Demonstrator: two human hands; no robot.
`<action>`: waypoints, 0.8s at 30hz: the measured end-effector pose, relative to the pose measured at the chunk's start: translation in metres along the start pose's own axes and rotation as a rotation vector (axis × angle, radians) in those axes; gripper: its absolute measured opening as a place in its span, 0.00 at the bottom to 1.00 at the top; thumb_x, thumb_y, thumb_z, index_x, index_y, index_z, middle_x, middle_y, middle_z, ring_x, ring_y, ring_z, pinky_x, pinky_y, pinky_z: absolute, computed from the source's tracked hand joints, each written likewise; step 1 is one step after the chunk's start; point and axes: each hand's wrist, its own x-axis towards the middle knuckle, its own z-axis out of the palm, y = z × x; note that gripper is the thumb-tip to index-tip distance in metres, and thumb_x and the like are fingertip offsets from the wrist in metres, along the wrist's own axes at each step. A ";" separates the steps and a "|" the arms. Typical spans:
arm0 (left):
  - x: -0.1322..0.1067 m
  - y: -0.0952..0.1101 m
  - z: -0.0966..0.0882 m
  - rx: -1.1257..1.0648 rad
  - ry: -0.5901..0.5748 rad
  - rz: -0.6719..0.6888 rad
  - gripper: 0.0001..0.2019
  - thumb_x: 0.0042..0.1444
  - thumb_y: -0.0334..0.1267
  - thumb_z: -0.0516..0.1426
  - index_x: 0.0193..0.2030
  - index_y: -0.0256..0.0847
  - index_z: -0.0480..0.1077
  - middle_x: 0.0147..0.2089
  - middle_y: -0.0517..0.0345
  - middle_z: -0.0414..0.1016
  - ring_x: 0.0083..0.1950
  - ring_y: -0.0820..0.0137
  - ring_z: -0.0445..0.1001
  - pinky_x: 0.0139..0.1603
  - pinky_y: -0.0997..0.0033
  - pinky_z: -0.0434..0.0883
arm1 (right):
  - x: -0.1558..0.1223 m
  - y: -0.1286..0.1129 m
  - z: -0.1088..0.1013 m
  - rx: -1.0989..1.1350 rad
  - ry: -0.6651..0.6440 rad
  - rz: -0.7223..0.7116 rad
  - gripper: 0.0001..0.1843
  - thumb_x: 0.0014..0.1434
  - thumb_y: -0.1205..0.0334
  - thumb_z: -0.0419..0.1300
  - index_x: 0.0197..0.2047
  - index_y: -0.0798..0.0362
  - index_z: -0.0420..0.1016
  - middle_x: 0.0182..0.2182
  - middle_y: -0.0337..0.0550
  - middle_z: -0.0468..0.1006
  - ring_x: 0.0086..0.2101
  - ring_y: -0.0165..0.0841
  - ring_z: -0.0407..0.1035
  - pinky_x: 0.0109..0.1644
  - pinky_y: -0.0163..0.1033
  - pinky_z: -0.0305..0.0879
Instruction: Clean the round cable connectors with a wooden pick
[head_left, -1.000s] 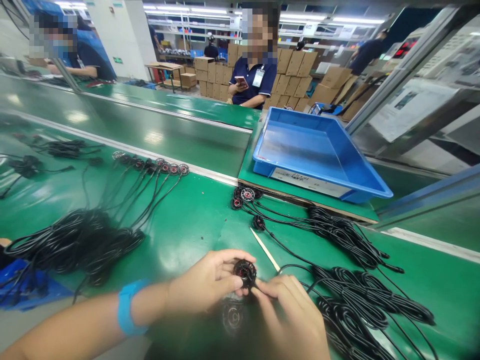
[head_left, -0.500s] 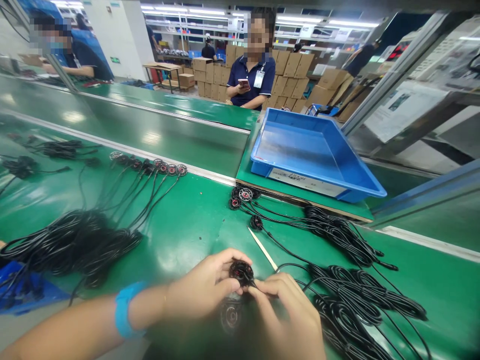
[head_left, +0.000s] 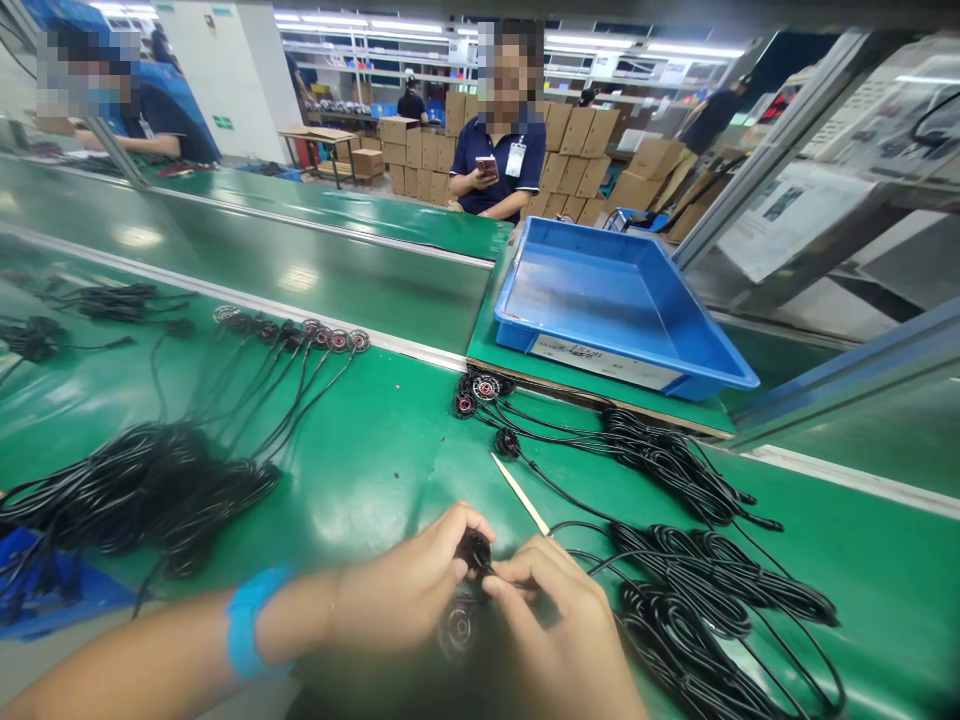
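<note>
My left hand [head_left: 420, 575], with a blue band at the wrist, has its fingers curled round a small round black cable-end part [head_left: 474, 550]. Thumb and forefinger of my right hand [head_left: 562, 615] pinch the black cable [head_left: 491, 574] where it leaves that part. Just below my hands, a blurred round part with a pale ring [head_left: 457, 628] shows. A thin pale stick [head_left: 519, 492] lies beyond my right hand, beside another round black part [head_left: 507, 443] on its cable.
Coiled black cables [head_left: 697, 590] lie on the right of the green bench [head_left: 375, 430], more bundles [head_left: 142, 480] on the left. A blue tray [head_left: 615, 300] stands on a raised board at the back. A person [head_left: 499, 165] holding a phone stands across the bench.
The round part has turned in my left hand, so its red-marked face is less visible. My right hand has shifted slightly left and its fingertips sit closer to the part.
</note>
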 end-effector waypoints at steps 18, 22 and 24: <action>0.004 0.002 0.005 -0.005 0.074 -0.092 0.08 0.62 0.32 0.49 0.47 0.41 0.61 0.46 0.53 0.67 0.46 0.64 0.66 0.50 0.62 0.66 | -0.002 0.003 0.004 -0.084 -0.014 -0.007 0.09 0.63 0.62 0.58 0.29 0.50 0.68 0.25 0.35 0.70 0.29 0.30 0.66 0.32 0.35 0.60; 0.005 0.001 0.006 0.020 0.082 -0.104 0.07 0.62 0.32 0.50 0.47 0.40 0.61 0.46 0.52 0.66 0.48 0.63 0.66 0.52 0.60 0.66 | -0.003 0.003 0.004 -0.096 -0.031 0.008 0.09 0.63 0.62 0.58 0.29 0.49 0.68 0.25 0.35 0.70 0.29 0.30 0.66 0.32 0.35 0.59; 0.004 0.001 0.006 0.026 0.068 -0.113 0.08 0.62 0.32 0.50 0.47 0.40 0.61 0.46 0.52 0.66 0.48 0.63 0.66 0.52 0.60 0.66 | -0.003 0.002 0.003 -0.077 -0.056 0.022 0.09 0.63 0.62 0.58 0.29 0.49 0.68 0.26 0.34 0.70 0.28 0.30 0.66 0.31 0.34 0.59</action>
